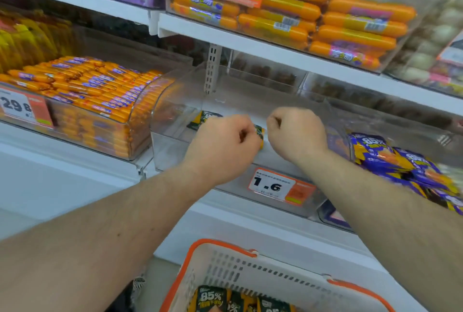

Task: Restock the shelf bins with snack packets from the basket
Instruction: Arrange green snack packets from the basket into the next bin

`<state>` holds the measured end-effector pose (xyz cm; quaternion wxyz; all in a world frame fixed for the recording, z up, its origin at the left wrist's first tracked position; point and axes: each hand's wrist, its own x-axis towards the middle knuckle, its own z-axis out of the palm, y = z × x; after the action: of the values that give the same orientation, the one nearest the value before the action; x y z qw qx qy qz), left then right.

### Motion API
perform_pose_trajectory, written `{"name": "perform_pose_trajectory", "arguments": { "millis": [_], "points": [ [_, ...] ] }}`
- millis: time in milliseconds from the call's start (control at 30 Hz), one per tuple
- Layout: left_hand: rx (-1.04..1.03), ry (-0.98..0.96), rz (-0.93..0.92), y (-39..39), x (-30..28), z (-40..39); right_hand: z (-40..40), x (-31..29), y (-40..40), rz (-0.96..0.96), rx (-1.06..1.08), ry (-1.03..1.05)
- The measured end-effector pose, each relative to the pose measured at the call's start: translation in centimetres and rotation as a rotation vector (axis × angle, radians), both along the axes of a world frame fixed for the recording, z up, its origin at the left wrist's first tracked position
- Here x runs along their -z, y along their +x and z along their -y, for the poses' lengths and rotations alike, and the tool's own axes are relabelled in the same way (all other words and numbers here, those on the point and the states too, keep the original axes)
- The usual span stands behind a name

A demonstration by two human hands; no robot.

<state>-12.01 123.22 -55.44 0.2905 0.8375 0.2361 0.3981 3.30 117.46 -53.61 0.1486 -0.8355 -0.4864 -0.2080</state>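
Observation:
Both hands reach into a clear shelf bin (172,123) that carries a 1.6 price tag (271,186). My left hand (223,143) grips dark green and yellow snack packets (259,133); their ends show on either side of the fist. Just to its right, my right hand (295,133) is curled into a fist over the bin, and nothing shows in it. Below, a white basket with orange rim (225,266) holds more of the same packets (211,299).
A bin of purple snack packets (390,158) stands to the right. Left of the clear bin is a bin of small orange sausages (95,86). Bigger orange sausages (325,18) fill the shelf above, whose edge (250,46) overhangs the hands.

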Motion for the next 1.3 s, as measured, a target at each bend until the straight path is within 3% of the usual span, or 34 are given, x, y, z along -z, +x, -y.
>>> {"name": "perform_pose_trajectory", "arguments": {
  "millis": [67, 200, 300, 367, 433, 600, 667, 800, 1000, 1167, 1300],
  "points": [
    [0.206, -0.305, -0.223, 0.3, 0.8, 1.6, 2.0, 0.6, -0.7, 0.203, -0.084, 0.186],
    [0.501, -0.29, -0.756, 0.7, 4.9, 3.4, 5.9, 3.3, -2.1, 0.319, -0.241, 0.391],
    [0.597, -0.242, -1.009, 0.8, 7.4, 4.0, 8.3, 7.1, -3.9, 0.157, -0.415, 0.508],
    [0.624, -0.243, -1.169, 0.8, 8.5, 4.2, 9.7, 11.6, -4.6, -0.085, -0.36, 0.512],
    [0.632, -0.226, -1.281, 0.8, 9.1, 4.3, 11.1, 16.7, -5.1, -0.29, -0.196, 0.371],
    [0.579, -0.156, -1.375, 1.2, 9.8, 3.6, 13.5, 27.1, -7.0, -0.811, -0.056, -0.645],
    [0.557, -0.139, -1.388, 1.6, 10.1, 3.3, 13.4, 29.6, -8.0, -0.815, -0.103, -0.82],
    [0.525, -0.15, -1.41, 2.0, 11.0, 2.9, 12.8, 32.0, -9.3, -0.621, -0.224, -1.12],
    [0.514, -0.152, -1.409, 2.3, 11.5, 2.3, 12.6, 33.5, -10.6, -0.536, -0.226, -1.004],
    [0.512, -0.103, -1.451, 1.9, 11.3, 1.8, 12.9, 32.0, -9.9, -0.83, -0.119, -0.708],
    [0.504, -0.077, -1.418, 1.6, 10.7, 1.5, 13.1, 29.4, -7.8, -0.911, 0.011, -0.592]
  ]
}}
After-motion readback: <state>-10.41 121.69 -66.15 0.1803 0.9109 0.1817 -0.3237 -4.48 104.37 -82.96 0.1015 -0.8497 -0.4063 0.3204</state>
